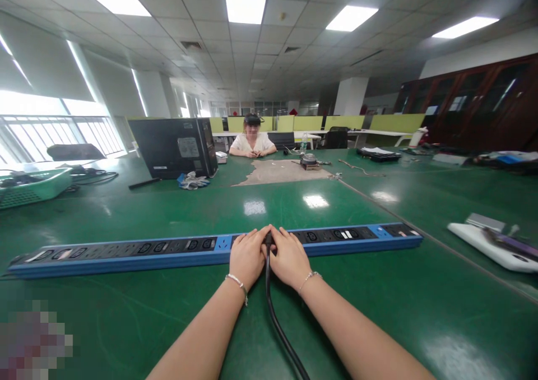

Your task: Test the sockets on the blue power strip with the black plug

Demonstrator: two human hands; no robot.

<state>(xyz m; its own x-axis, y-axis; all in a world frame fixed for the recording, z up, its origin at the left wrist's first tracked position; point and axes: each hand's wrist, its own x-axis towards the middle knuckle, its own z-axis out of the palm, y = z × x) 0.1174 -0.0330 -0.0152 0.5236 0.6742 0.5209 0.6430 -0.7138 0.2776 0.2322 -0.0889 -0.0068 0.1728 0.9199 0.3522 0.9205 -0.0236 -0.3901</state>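
Observation:
A long blue power strip (180,262) with black socket panels lies across the green table in front of me. My left hand (247,258) and my right hand (290,256) meet at its middle, fingers over the sockets. Between them, their thumbs and forefingers close around the black plug (269,238) of a power cord. From there the thick black cord (271,307) runs down toward me between my forearms. The plug stands at the strip's sockets, but my fingers hide how far it is in.
Across the table (126,313) sits a person (252,142). A black computer case (172,147) and gloves (193,181) are at the back left, near a green basket (37,189). White and purple items (491,242) lie at right; a speaker-like part (309,160) sits farther back.

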